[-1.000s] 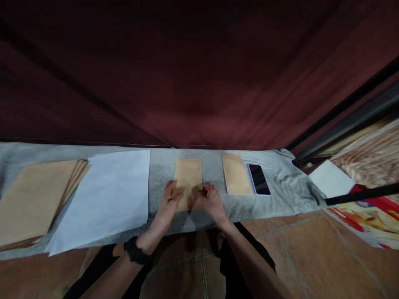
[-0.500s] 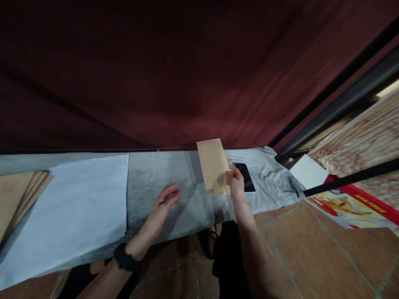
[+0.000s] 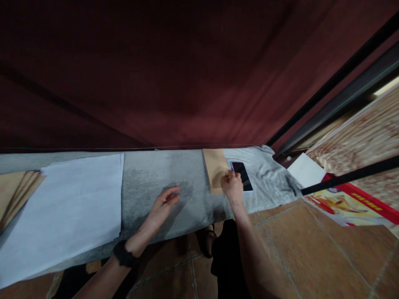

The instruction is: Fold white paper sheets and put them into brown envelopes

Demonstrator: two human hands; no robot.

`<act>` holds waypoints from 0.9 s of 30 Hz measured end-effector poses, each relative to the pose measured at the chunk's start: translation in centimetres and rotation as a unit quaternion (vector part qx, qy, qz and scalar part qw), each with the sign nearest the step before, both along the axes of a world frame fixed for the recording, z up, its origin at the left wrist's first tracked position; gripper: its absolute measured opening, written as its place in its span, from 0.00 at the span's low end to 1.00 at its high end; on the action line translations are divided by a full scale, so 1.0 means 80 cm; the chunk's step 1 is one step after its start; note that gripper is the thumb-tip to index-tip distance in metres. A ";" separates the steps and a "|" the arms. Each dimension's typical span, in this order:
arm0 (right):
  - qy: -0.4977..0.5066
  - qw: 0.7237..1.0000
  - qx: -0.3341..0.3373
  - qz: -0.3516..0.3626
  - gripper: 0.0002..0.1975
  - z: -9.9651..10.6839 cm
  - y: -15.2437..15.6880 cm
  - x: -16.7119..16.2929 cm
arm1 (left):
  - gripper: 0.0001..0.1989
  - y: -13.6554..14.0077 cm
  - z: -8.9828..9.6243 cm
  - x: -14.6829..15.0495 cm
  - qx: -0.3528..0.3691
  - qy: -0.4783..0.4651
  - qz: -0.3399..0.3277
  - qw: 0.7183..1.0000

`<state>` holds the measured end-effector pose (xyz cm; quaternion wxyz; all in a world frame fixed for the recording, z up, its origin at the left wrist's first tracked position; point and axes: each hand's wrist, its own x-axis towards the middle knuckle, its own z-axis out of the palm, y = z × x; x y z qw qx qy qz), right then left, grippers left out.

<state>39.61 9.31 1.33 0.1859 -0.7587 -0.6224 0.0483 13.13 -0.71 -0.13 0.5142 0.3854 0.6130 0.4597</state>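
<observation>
My left hand (image 3: 163, 203), with a dark band on its wrist, hovers over the grey cloth, fingers apart and nothing in them. On the right, my right hand (image 3: 233, 185) is over the right edge of a brown paper envelope (image 3: 215, 166), its fingers curled together and casting a shadow on the paper. The envelope lies flat on the cloth; no paper shows between those fingers. Just beyond my right hand is a phone (image 3: 243, 176) with a dark screen and a pale edge, partly covered by the hand.
White paper sheets (image 3: 77, 199) cover the left of the cloth-covered bench (image 3: 146, 174), beside several fanned brown envelopes (image 3: 18, 191). A dark red curtain (image 3: 156, 83) hangs behind. At right, a black bar (image 3: 349, 176) crosses above a red and yellow box (image 3: 352, 203) by the tiled floor.
The brown envelope that my right hand held up is now flat on the cloth, out of its fingers. My left hand has hardly moved.
</observation>
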 end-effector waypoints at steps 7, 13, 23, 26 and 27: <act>-0.112 0.993 -0.036 0.032 0.15 0.002 -0.010 -0.015 | 0.20 -0.004 -0.014 -0.011 0.041 0.044 -0.031 0.998; -0.132 0.987 -0.070 0.060 0.15 0.002 -0.020 -0.029 | 0.15 -0.016 -0.015 -0.027 0.100 0.145 -0.029 0.984; 0.148 0.968 0.013 0.202 0.16 -0.014 -0.019 -0.077 | 0.23 -0.067 0.022 -0.090 0.133 0.423 -0.134 0.887; 0.248 0.917 -0.036 0.309 0.14 -0.031 -0.042 -0.133 | 0.37 -0.110 0.022 -0.132 0.054 0.520 -0.135 0.842; 0.266 0.902 -0.047 0.337 0.14 -0.036 -0.052 -0.152 | 0.40 -0.125 0.019 -0.146 0.029 0.548 -0.126 0.827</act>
